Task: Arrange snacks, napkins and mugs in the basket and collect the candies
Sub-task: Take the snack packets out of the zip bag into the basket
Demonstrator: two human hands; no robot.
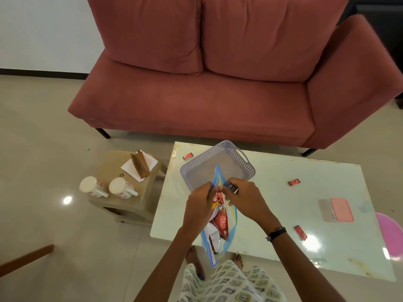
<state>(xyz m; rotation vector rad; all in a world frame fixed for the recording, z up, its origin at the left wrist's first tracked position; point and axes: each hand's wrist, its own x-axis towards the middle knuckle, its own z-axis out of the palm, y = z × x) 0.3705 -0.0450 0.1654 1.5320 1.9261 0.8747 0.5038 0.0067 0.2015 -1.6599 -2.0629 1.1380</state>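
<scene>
While both hands, left hand [201, 200] and right hand [244, 198], pinch the light, floppy snack bag [220, 223] at its top edge, mid-frame, the basket [197, 171] sits behind.

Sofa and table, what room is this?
Probably a living room at home: a red sofa stands behind a low white coffee table, and two mugs sit on a small side stool.

Red sofa [218, 83] behind pale glossy worktop [283, 214], beige stool [130, 205] at left, pink-lidded box [340, 209] on worktop at right.
</scene>
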